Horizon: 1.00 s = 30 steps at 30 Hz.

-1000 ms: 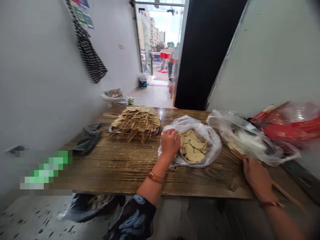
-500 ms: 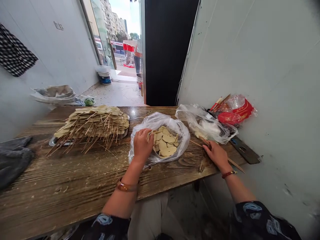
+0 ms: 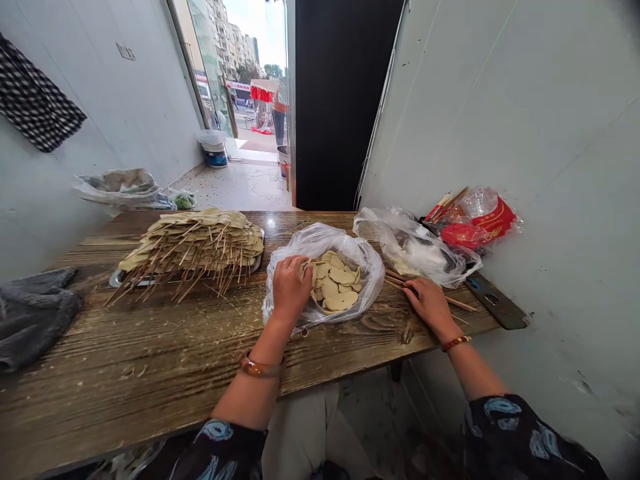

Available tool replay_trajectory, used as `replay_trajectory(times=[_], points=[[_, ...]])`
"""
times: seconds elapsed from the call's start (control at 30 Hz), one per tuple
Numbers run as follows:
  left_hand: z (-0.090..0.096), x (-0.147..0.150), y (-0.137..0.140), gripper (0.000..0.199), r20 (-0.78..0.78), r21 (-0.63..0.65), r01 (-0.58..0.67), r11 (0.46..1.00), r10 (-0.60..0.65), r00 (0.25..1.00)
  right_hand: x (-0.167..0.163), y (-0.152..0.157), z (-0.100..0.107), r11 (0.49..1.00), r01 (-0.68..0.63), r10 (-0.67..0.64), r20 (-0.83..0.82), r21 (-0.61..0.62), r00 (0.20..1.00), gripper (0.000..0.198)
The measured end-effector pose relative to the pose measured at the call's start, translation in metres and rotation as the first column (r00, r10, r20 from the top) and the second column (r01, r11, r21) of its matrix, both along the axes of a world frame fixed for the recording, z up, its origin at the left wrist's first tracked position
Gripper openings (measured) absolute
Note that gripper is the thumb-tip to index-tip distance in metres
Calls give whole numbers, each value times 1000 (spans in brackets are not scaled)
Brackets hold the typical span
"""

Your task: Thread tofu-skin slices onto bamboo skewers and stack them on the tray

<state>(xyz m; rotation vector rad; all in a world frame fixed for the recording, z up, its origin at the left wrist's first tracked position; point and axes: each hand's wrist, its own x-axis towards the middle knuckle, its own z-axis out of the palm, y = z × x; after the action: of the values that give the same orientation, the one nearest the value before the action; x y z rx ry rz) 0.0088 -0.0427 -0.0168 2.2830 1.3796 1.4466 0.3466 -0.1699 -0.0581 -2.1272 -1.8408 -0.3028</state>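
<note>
Left hand (image 3: 291,288) curled on a tofu slice (image 3: 306,272) in the bag (image 3: 320,243); right hand (image 3: 429,301) flat on bamboo skewers (image 3: 400,280), grip unclear; should isolate one skewer, pierce centred.

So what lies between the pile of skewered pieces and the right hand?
In the head view, the clear bag of flat pieces, with the left hand on it.

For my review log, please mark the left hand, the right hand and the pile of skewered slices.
left hand (image 3: 291,288), head view, on the back of the hand.
right hand (image 3: 426,301), head view, on the back of the hand.
pile of skewered slices (image 3: 205,233), head view, on the top slices.
</note>
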Motion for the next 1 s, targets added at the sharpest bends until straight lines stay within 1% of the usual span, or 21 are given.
replay_trajectory(times=[0.1,0.23,0.33,0.43,0.53,0.63,0.73,0.8,0.9,0.97,1.0], points=[[1,1,-1,21,7,-3,5,1000,-5,1000,4,-3,-6,999,8,-10,-38,-41,999,21],[2,0,-1,20,29,-17,3,1000,-3,1000,13,4,-10,992,-15,5,-80,-125,997,15],[2,0,-1,21,48,-8,-4,1000,5,999,12,6,-12,991,-4,-5,-65,-131,998,12],[0,1,0,21,46,3,2,1000,-2,999,8,3,-16,994,81,-85,-51,-72,995,13],[-1,1,1,21,39,3,7,1000,-7,999,5,2,-16,988,154,-153,-71,4,986,16],[0,2,2,23,38,4,8,1000,-8,999,2,4,-7,979,188,-179,-118,75,977,18],[1,2,3,24,38,3,9,1000,-9,999,-7,2,8,964,216,-185,-191,155,964,25],[2,3,4,24,35,7,12,1000,-12,999,-21,-3,20,961,193,-142,-246,198,959,27],[1,4,4,25,14,24,17,1000,-17,1000,-54,-11,33,968,87,0,-347,236,938,28],[1,4,5,26,-22,28,15,999,-14,1000,-82,-12,37,968,-5,119,-438,252,891,26],[1,3,5,27,-46,25,9,1000,-8,999,-97,-12,36,965,-43,170,-492,260,854,25]])
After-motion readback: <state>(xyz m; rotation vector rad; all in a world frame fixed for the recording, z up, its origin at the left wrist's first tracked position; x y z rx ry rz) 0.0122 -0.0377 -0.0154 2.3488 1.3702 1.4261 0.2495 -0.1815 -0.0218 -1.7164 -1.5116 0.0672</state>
